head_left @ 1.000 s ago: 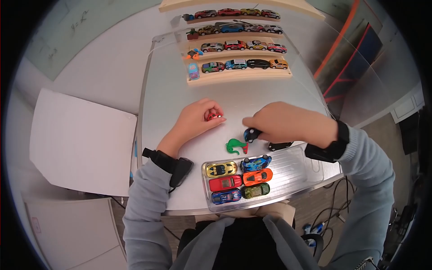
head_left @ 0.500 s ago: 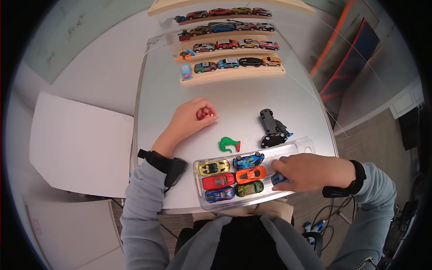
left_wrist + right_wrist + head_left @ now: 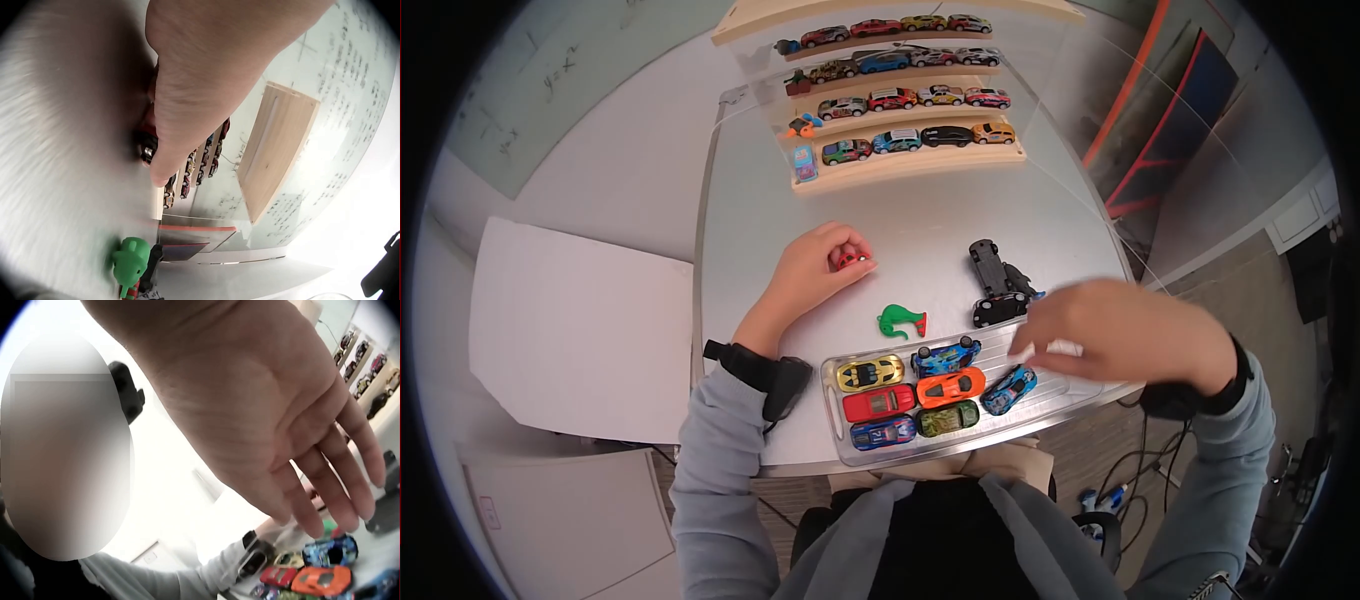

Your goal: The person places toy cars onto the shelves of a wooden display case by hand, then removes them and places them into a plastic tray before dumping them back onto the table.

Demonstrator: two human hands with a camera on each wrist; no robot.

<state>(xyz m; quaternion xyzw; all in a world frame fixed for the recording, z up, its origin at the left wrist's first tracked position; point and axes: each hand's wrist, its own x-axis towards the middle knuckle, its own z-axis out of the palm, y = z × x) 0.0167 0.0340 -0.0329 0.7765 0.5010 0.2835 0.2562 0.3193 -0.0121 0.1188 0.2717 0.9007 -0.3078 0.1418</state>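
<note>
My left hand (image 3: 818, 270) holds a small red car (image 3: 852, 260) against the table, fingers curled round it; the left wrist view shows the thumb beside the red car (image 3: 149, 128). My right hand (image 3: 1115, 330) hovers over the right part of the clear tray (image 3: 1072, 385), and the right wrist view shows that hand (image 3: 281, 425) with fingers spread and nothing in them. Below its fingertips a blue car (image 3: 1008, 390) lies slanted in the tray, right of an orange car (image 3: 951, 388). Several other cars fill the tray's left part.
A green toy (image 3: 897, 320) with a red end lies between left hand and tray. Dark cars, one overturned (image 3: 988, 266), lie behind the tray's right part. A wooden tiered rack (image 3: 900, 178) with rows of cars stands at the back.
My right hand took a blue car from beside the dark cars into the tray, let it go, and has lifted up and right. The left hand keeps its hold on the red car.
</note>
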